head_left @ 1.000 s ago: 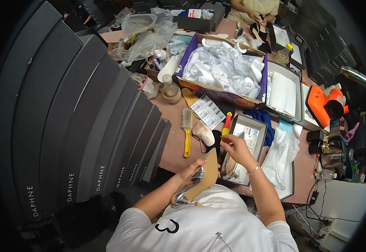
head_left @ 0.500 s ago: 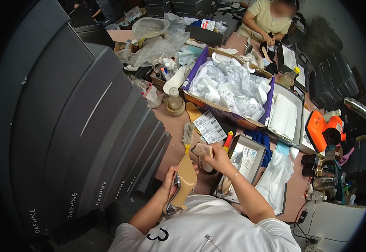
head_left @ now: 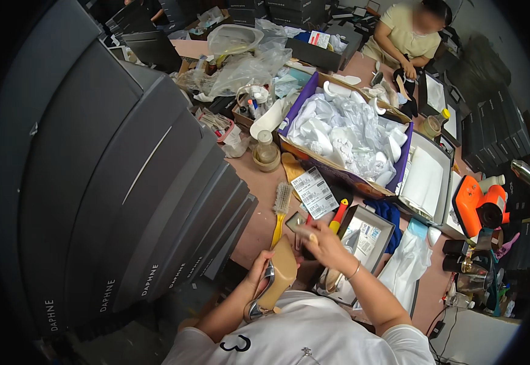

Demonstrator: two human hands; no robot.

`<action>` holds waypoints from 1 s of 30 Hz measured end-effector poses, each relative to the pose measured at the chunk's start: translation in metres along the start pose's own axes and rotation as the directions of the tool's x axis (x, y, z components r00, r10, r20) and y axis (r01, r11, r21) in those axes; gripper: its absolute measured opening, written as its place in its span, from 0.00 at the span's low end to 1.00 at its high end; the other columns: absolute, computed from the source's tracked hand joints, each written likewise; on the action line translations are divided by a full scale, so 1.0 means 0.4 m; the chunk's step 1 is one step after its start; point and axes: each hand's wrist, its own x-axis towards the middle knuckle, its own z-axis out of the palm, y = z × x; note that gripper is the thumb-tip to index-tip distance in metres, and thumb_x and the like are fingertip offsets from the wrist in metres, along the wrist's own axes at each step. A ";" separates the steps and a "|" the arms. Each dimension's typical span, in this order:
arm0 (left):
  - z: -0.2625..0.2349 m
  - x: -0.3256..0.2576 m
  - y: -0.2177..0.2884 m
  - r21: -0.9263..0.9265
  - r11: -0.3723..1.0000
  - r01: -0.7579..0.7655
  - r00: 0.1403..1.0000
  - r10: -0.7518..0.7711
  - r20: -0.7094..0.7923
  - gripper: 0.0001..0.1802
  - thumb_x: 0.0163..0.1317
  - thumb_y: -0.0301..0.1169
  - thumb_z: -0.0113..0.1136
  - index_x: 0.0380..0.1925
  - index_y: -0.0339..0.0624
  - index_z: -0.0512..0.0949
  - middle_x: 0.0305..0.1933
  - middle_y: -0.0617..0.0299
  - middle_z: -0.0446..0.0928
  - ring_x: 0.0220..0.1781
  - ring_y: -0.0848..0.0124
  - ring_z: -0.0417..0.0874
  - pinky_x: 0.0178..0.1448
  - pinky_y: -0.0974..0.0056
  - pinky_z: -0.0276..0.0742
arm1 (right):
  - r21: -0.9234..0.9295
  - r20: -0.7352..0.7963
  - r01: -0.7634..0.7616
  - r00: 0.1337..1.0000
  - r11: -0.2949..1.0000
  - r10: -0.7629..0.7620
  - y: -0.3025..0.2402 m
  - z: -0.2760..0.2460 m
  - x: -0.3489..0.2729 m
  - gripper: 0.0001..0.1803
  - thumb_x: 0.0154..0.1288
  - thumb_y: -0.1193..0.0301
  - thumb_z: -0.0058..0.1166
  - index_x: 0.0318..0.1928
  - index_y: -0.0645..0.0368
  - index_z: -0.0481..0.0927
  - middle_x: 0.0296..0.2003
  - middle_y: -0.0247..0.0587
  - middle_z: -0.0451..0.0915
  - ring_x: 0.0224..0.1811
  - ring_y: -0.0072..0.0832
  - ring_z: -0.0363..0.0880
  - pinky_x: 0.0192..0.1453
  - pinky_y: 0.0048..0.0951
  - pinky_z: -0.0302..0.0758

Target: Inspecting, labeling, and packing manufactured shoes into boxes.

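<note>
Grips heeled shoe [head_left: 280, 269] sole-up w/ L hand [head_left: 258, 267], curled round its side; pinches small pale item [head_left: 306, 233], too blurred to ID, w/ R hand [head_left: 329, 247], nr yel.-handled brush [head_left: 281, 213].

the left hand [head_left: 257, 269] curls in a grip, the left forearm [head_left: 225, 313] angled up and rightward. the right hand [head_left: 324, 244], partly blurred, sits farther forward with fingers bent, the right forearm [head_left: 377, 298] slanting up and leftward.

Shoe [head_left: 282, 267]: tan sole, silver side (brush handle [head_left: 278, 231] yellow).
</note>
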 end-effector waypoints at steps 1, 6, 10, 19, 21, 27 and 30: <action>0.005 -0.012 0.005 -0.033 0.999 -0.029 1.000 0.029 -0.011 0.34 0.60 0.44 0.46 0.62 0.36 0.63 0.58 0.45 0.72 0.61 0.52 0.74 0.64 0.55 0.72 | 0.009 -0.077 -0.057 0.995 0.998 0.058 0.003 -0.026 0.062 0.22 0.64 0.67 0.50 0.59 0.52 0.73 0.45 0.52 0.72 0.45 0.48 0.75 0.52 0.41 0.72; -0.034 -0.026 -0.017 -0.152 0.988 -0.021 0.999 0.015 -0.044 0.36 0.59 0.43 0.46 0.63 0.29 0.60 0.62 0.43 0.67 0.67 0.51 0.67 0.71 0.54 0.62 | -0.163 -0.391 0.201 0.886 0.966 -0.251 -0.029 -0.102 0.367 0.18 0.58 0.71 0.57 0.50 0.54 0.79 0.41 0.47 0.74 0.42 0.45 0.76 0.46 0.40 0.73; -0.044 -0.031 -0.010 -0.144 0.989 0.021 0.997 -0.031 -0.065 0.38 0.58 0.44 0.45 0.63 0.25 0.59 0.63 0.42 0.67 0.67 0.54 0.66 0.72 0.55 0.60 | -0.419 -0.352 0.159 0.879 0.894 -0.321 -0.027 -0.117 0.537 0.22 0.54 0.71 0.60 0.52 0.48 0.78 0.43 0.45 0.74 0.42 0.43 0.76 0.46 0.38 0.75; -0.079 -0.021 -0.005 -0.103 0.994 0.032 0.992 -0.045 -0.120 0.39 0.59 0.46 0.43 0.63 0.25 0.59 0.63 0.41 0.66 0.67 0.57 0.68 0.70 0.57 0.62 | -0.473 -0.331 0.210 0.858 0.856 -0.394 0.068 -0.005 0.618 0.28 0.56 0.76 0.51 0.60 0.46 0.72 0.49 0.52 0.73 0.46 0.46 0.76 0.47 0.40 0.76; -0.061 -0.019 0.001 -0.105 0.993 0.052 0.989 -0.066 -0.135 0.39 0.59 0.46 0.43 0.63 0.25 0.59 0.63 0.41 0.66 0.67 0.56 0.68 0.70 0.57 0.62 | -0.363 -0.348 0.257 0.854 0.896 -0.386 0.095 0.004 0.612 0.27 0.57 0.76 0.50 0.60 0.47 0.72 0.49 0.53 0.73 0.46 0.48 0.76 0.48 0.41 0.76; -0.048 -0.005 -0.004 -0.112 0.992 0.065 0.992 -0.076 -0.098 0.38 0.58 0.44 0.44 0.63 0.25 0.59 0.63 0.42 0.67 0.67 0.56 0.68 0.71 0.57 0.61 | -0.262 -0.361 0.317 0.844 0.912 -0.397 0.100 -0.029 0.610 0.33 0.52 0.80 0.55 0.61 0.47 0.71 0.47 0.53 0.73 0.45 0.50 0.76 0.50 0.41 0.74; -0.040 -0.007 0.000 -0.098 0.993 0.059 0.994 -0.068 -0.088 0.37 0.59 0.43 0.44 0.62 0.25 0.60 0.63 0.43 0.67 0.67 0.56 0.67 0.71 0.57 0.61 | -0.265 -0.541 0.316 0.733 0.911 -0.412 0.043 -0.085 0.551 0.34 0.50 0.81 0.56 0.62 0.47 0.71 0.47 0.52 0.73 0.44 0.49 0.76 0.51 0.40 0.74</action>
